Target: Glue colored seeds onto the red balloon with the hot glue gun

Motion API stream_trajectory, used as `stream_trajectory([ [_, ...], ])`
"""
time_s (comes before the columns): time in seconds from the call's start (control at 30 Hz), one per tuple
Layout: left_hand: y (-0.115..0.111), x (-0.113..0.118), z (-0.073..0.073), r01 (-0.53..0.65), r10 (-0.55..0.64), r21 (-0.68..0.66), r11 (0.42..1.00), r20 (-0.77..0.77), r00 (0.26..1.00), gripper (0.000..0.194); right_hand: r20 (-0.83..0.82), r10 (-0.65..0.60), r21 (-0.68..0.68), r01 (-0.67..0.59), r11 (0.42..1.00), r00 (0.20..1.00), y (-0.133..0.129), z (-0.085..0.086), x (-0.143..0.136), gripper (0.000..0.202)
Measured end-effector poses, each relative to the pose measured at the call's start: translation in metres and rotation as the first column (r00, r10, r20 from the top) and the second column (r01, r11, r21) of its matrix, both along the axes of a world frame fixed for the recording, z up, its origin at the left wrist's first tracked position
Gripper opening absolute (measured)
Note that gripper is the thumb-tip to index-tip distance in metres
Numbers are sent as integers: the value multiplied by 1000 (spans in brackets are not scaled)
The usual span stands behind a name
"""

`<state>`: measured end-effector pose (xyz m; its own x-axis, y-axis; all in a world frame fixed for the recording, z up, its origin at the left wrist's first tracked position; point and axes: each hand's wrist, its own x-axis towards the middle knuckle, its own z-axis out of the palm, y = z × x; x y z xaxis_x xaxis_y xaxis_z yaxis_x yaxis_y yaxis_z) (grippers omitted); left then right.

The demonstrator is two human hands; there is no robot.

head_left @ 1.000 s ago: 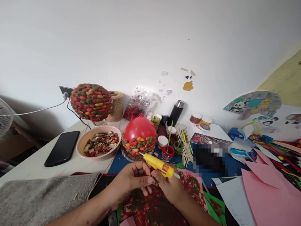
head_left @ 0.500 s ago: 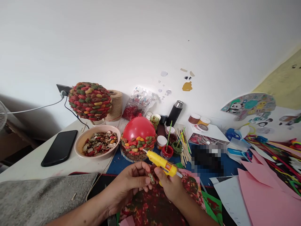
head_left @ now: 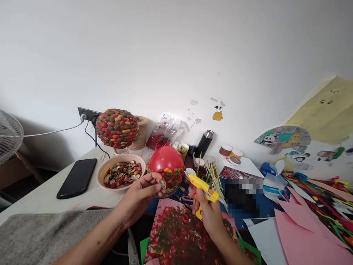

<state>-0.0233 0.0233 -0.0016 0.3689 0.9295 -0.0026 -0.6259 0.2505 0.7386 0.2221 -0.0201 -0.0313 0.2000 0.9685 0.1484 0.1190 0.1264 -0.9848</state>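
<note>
My left hand (head_left: 145, 191) pinches a half peanut shell (head_left: 162, 183), its pale hollow side with a glossy spot showing, close in front of the red balloon (head_left: 166, 159). Painted shells in red, green, brown and yellow cover the balloon's lower part in rows. My right hand (head_left: 208, 213) is wrapped round the handle of a yellow hot glue gun (head_left: 203, 187), nozzle pointing up and left, apart from balloon and shell. Left of the balloon, a pinkish bowl (head_left: 99, 182) holds many loose painted shells. Behind it stands a ball (head_left: 117, 127) fully covered in painted shells.
A paint-smeared pink sheet (head_left: 179, 235) lies beneath my hands, with scissors (head_left: 132, 248) at its left. A black phone (head_left: 77, 178) rests beside the bowl. Paint jars, sticks (head_left: 216, 173) and a black flask (head_left: 204, 142) stand behind the glue gun. Pink papers (head_left: 300, 232) lie at right.
My left hand has carried the shell up and left towards the balloon. The glue gun has moved right, away from the shell. The camera view has shifted a little.
</note>
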Motion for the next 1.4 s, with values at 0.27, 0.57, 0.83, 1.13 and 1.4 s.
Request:
stream_trajectory([
  [0.27, 8, -5, 2, -54, 54, 45, 997, 12, 998, 32, 46, 58, -15, -57, 998, 997, -10, 10, -1, 73],
  [0.57, 20, -26, 9, -319, 320, 63, 946, -21, 947, 48, -47, 246, 79, -242, 967, 968, 2, 22, -59, 70],
  [0.83, 21, -26, 8, -348, 352, 79, 934, -42, 935, 47, -43, 287, 65, -284, 957, 957, -1, -5, -77, 65],
  [1.13, 0, -19, 8, -15, 136, 341, 940, -333, 933, 26, -196, 273, 136, -249, 959, 942, 6, -5, -59, 70],
  [1.4, -24, -4, 12, 335, 135, 482, 810, -709, 693, 58, -159, 228, 114, -212, 971, 960, 8, 26, -51, 81],
])
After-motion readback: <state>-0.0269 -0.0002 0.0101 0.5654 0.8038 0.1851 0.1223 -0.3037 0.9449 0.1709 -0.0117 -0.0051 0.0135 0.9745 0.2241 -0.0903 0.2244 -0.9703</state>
